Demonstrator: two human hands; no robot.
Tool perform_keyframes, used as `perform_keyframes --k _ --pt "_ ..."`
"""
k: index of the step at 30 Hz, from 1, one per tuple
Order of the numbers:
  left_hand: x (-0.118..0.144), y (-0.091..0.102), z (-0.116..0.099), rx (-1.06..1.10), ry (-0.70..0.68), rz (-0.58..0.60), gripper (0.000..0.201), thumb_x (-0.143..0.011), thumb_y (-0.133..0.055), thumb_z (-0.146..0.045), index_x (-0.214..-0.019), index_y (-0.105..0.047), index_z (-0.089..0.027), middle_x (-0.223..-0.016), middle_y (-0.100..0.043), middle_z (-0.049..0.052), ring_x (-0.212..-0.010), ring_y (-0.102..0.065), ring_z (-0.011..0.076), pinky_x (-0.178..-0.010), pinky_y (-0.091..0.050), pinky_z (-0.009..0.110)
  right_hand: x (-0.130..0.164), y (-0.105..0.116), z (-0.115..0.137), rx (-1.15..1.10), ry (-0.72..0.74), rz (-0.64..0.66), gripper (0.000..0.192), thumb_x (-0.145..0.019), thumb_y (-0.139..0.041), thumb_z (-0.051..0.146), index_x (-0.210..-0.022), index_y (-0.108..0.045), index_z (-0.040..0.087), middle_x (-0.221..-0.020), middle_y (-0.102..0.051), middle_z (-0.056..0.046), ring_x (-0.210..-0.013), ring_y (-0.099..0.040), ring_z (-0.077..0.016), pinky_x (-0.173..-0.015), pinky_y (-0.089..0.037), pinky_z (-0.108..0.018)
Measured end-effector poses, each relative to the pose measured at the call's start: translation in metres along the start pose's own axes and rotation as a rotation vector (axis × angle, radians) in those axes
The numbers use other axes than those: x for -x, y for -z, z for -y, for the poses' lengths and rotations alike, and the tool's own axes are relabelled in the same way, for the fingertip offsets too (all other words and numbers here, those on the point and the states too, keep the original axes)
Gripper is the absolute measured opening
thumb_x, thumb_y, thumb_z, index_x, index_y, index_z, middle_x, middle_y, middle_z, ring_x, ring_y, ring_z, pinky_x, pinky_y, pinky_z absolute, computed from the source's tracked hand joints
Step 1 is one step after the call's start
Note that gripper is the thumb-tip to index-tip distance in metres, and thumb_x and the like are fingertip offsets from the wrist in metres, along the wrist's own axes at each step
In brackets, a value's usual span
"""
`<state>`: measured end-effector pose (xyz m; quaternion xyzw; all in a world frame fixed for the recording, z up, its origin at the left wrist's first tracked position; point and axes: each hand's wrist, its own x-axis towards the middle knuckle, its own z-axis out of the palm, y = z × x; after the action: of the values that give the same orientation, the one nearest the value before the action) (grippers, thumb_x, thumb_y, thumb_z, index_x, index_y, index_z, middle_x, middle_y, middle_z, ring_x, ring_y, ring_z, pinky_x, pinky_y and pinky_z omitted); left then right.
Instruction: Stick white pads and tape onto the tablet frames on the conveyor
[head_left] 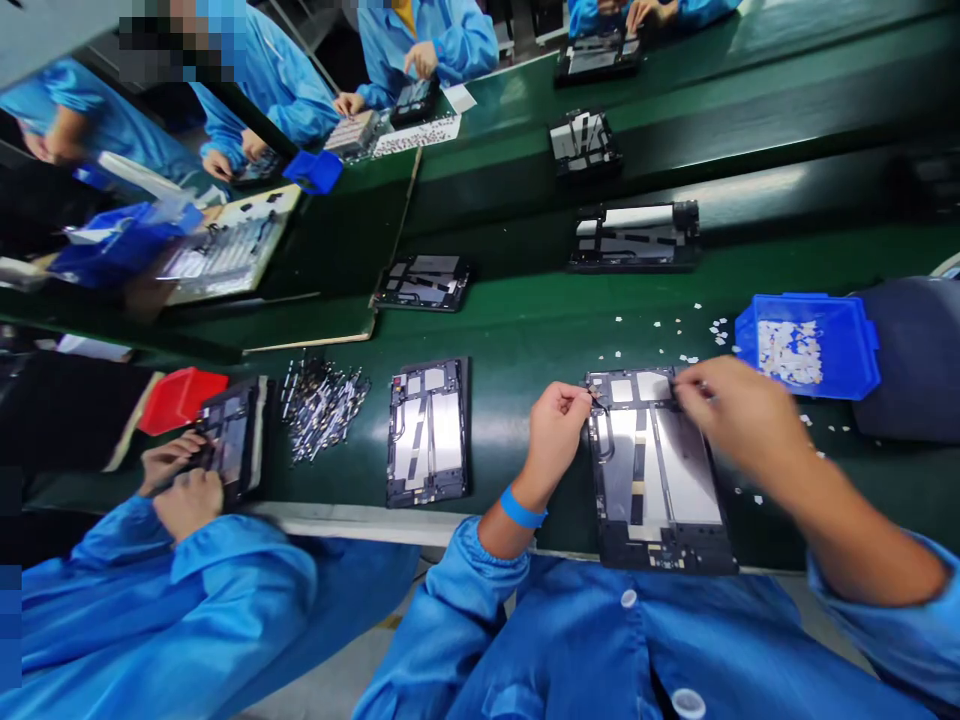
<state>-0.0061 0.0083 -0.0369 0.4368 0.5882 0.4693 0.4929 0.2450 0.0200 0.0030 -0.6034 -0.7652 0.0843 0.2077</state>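
We have the green bench [510,350] spanning the frame; our opened tablet [660,470] lies flat, lower right, presumably for steady access. Blue bin [847,350] at right edge, likely for reach. Left hand [556,428]: fingers pinched closed at tablet's upper-left corner, contents unclear. Right hand [731,405]: upper-right edge, blurred, can't tell finger state.

The bare left hand [556,425] was raised, its fingers curled and its thumb and forefinger drawn together, above a wrist ringed by a flat blue band [523,508]. The bare right hand [739,405], slightly blurred, extended inward with bent fingers, its forearm [847,525] slanting from a loose blue cloth sleeve [892,630].
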Motion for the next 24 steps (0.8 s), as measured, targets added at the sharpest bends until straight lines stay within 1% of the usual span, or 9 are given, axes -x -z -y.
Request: perform_keyframes --k 3,5,8,13,16,18,20,22,24 --pt "0.001 -0.002 0.001 -0.003 -0.005 -0.014 0.014 -0.086 -0.069 -0.031 -0.086 -0.067 -0.017 -0.076 -0.068 0.000 -0.069 -0.060 0.0126 -0.066 -0.046 0.025 -0.002 -0.040 0.054 -0.165 0.133 0.042 0.022 -0.100 -0.057 0.026 -0.096 -0.077 0.019 -0.097 -0.078 -0.008 -0.092 -0.070 -0.0239 -0.086 -0.049 -0.034" --pt "0.004 -0.003 0.001 -0.012 -0.018 -0.030 0.013 -0.086 -0.070 -0.030 -0.086 -0.068 -0.017 -0.078 -0.070 0.000 -0.071 -0.063 0.0133 -0.067 -0.048 0.025 -0.006 -0.056 0.071 -0.180 0.124 0.058 0.019 -0.099 -0.060 0.026 -0.096 -0.077 0.019 -0.095 -0.078 -0.008 -0.090 -0.070 -0.0242 -0.084 -0.048 -0.034" --pt "0.008 -0.004 0.001 -0.066 -0.081 -0.054 0.009 -0.088 -0.069 -0.027 -0.087 -0.070 -0.018 -0.082 -0.073 0.002 -0.076 -0.067 0.0146 -0.072 -0.051 0.026 -0.010 -0.064 0.072 -0.166 0.094 0.071 0.018 -0.098 -0.061 0.024 -0.091 -0.077 0.019 -0.091 -0.078 -0.007 -0.086 -0.069 -0.0233 -0.080 -0.046 -0.033" --pt "0.015 -0.005 -0.002 -0.263 -0.249 -0.043 0.007 -0.090 -0.065 -0.019 -0.088 -0.072 -0.020 -0.087 -0.076 0.002 -0.080 -0.070 0.0152 -0.075 -0.052 0.027 -0.012 -0.065 0.069 -0.152 0.093 0.038 0.019 -0.092 -0.057 0.017 -0.079 -0.071 0.019 -0.081 -0.072 -0.006 -0.079 -0.064 -0.0210 -0.074 -0.042 -0.031" --pt "0.014 -0.006 -0.003 -0.247 -0.226 -0.028 0.006 -0.090 -0.066 -0.020 -0.087 -0.072 -0.020 -0.086 -0.076 0.002 -0.080 -0.069 0.0151 -0.074 -0.051 0.026 -0.018 -0.062 0.072 -0.162 0.072 0.040 0.019 -0.088 -0.055 0.016 -0.071 -0.064 0.020 -0.075 -0.068 -0.006 -0.074 -0.060 -0.0199 -0.070 -0.039 -0.031" --pt "0.012 -0.006 -0.003 -0.169 -0.158 -0.029 0.006 -0.089 -0.067 -0.023 -0.086 -0.071 -0.019 -0.083 -0.074 0.001 -0.077 -0.068 0.0146 -0.071 -0.050 0.026 -0.022 -0.053 0.065 -0.193 0.028 0.040 0.017 -0.084 -0.056 0.017 -0.068 -0.061 0.021 -0.074 -0.066 -0.005 -0.073 -0.059 -0.0192 -0.068 -0.037 -0.031" --pt "0.008 -0.006 -0.002 -0.080 -0.086 -0.027 0.009 -0.089 -0.067 -0.026 -0.085 -0.069 -0.018 -0.079 -0.071 0.001 -0.073 -0.065 0.0138 -0.068 -0.049 0.025 -0.024 -0.035 0.044 -0.219 -0.044 0.005 0.014 -0.083 -0.056 0.019 -0.070 -0.061 0.022 -0.077 -0.067 -0.004 -0.075 -0.060 -0.0193 -0.068 -0.038 -0.030" --pt "0.004 -0.004 0.000 -0.016 -0.034 -0.017 0.011 -0.089 -0.067 -0.028 -0.085 -0.069 -0.018 -0.077 -0.070 0.000 -0.071 -0.063 0.0129 -0.067 -0.048 0.024 -0.021 -0.009 0.008 -0.167 -0.162 -0.059 0.011 -0.083 -0.057 0.022 -0.075 -0.064 0.023 -0.082 -0.069 -0.005 -0.078 -0.062 -0.0204 -0.069 -0.040 -0.031" --pt "0.002 -0.003 0.000 0.014 -0.011 -0.011 0.011 -0.088 -0.068 -0.028 -0.086 -0.069 -0.017 -0.077 -0.070 0.001 -0.070 -0.063 0.0125 -0.068 -0.048 0.024 -0.017 0.019 -0.032 0.049 -0.347 -0.079 0.009 -0.084 -0.059 0.028 -0.081 -0.067 0.025 -0.083 -0.071 -0.006 -0.076 -0.062 -0.0227 -0.066 -0.038 -0.034"
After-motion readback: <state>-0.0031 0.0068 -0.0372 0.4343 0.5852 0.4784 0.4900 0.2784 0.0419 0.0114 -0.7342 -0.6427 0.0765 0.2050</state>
